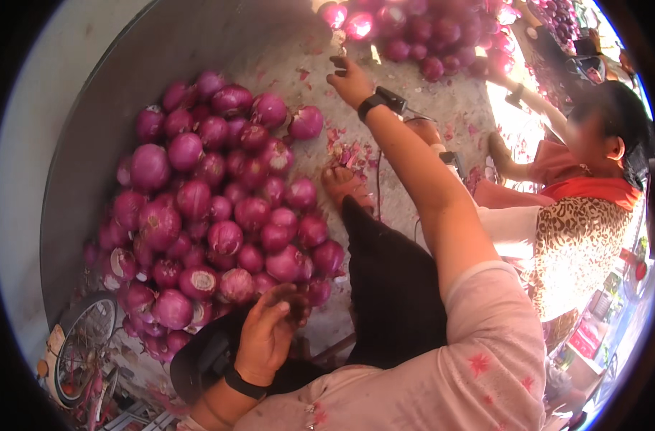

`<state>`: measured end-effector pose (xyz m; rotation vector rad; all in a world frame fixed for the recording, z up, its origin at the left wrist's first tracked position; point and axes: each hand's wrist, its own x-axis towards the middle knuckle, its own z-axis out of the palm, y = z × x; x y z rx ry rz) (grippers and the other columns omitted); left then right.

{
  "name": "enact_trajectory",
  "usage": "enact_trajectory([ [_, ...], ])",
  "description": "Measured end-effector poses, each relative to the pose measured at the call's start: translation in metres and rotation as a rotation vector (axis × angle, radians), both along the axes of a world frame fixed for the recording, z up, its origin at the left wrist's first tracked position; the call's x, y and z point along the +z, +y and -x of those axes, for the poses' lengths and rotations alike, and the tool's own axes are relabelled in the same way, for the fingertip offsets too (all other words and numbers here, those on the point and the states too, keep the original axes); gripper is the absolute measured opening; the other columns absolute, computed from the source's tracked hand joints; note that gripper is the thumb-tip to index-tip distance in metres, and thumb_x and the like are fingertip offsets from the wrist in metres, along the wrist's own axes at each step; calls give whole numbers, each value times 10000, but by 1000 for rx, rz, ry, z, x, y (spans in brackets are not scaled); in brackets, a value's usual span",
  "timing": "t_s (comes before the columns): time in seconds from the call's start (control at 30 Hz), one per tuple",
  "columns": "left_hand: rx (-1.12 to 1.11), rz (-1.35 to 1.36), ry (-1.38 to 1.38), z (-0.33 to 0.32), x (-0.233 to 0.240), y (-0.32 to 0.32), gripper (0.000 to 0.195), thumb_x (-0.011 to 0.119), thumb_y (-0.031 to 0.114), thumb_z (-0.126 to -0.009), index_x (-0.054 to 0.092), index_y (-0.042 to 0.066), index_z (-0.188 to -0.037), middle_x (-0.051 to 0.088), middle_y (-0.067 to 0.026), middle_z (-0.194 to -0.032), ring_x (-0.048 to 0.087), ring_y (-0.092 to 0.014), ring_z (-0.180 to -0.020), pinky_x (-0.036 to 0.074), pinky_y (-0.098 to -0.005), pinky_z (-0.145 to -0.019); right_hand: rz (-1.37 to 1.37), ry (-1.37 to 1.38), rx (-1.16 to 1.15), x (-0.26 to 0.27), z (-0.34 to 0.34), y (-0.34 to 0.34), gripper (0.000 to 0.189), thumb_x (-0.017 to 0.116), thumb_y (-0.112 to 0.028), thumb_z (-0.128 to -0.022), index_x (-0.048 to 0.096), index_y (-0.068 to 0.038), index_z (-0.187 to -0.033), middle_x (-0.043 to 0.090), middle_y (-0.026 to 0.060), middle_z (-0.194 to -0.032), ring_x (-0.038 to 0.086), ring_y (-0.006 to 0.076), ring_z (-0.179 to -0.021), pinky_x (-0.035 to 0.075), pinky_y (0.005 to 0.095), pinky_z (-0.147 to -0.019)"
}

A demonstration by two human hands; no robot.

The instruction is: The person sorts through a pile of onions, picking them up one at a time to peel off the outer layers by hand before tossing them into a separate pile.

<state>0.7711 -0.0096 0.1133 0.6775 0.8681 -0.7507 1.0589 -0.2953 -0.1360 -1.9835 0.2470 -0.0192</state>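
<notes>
My right hand [351, 83] reaches out over the concrete floor with its fingers apart and nothing seen in it. Just beyond its fingertips is a small pale, blurred thing [338, 39], by the far pile of red onions [440, 29]. My left hand [271, 334] hovers over my lap at the near edge of a large heap of red onions [214, 215]. Its dark-stained fingers are loosely bent, the thumb stands apart, and no object shows in the palm. Both my wrists wear black bands.
On the right sits a person [586, 226] in a leopard-print top, one arm stretched to the far onions. That person's other hand [424, 131] is beside my forearm, near a thin metal piece [420, 115]. Onion skins [351, 153] litter the floor by my foot. A bicycle wheel [85, 350] stands lower left.
</notes>
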Motion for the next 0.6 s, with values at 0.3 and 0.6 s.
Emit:
enact_trajectory([
  [0.3,18,11,29,-13,-1,5,286,560,77,-842,550,38,-1124,617,-100,-970,584,-234,-903,458,-348,-776,412,-79,-331,14,-65,-72,684,729,-191,-660,456,-116,-1283,418,228,-1285,405,427,-1194,378,463,-1006],
  [0.6,74,-10,101,-35,-16,14,273,542,75,-850,562,40,-1120,628,-103,-964,588,-224,-892,461,-347,-752,682,108,-181,19,-123,-138,833,728,-305,-705,292,-245,-1413,242,112,-1486,285,374,-1324,325,484,-1057],
])
